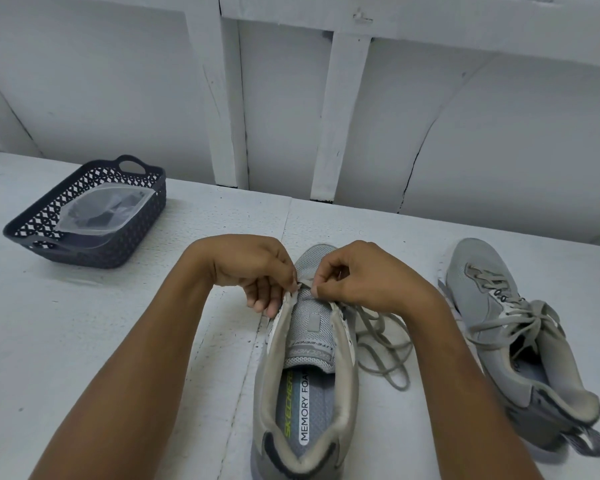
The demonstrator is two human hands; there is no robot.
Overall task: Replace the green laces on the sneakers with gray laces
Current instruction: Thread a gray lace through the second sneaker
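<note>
A grey sneaker (309, 368) stands in front of me, toe pointing away, its tongue bare of lacing. My left hand (253, 268) pinches the lace at the lowest left eyelets. My right hand (357, 275) pinches the same pale grey-green lace (381, 344) at the right eyelets, and the lace's loose length lies in loops on the table to the shoe's right. A second grey sneaker (520, 344) lies at the right, laced and tied with a similar lace.
A dark lattice basket (132, 237) sits at the back left on the white table, holding a clear plastic bag (101, 213) with dark contents. A white panelled wall runs along the table's far edge.
</note>
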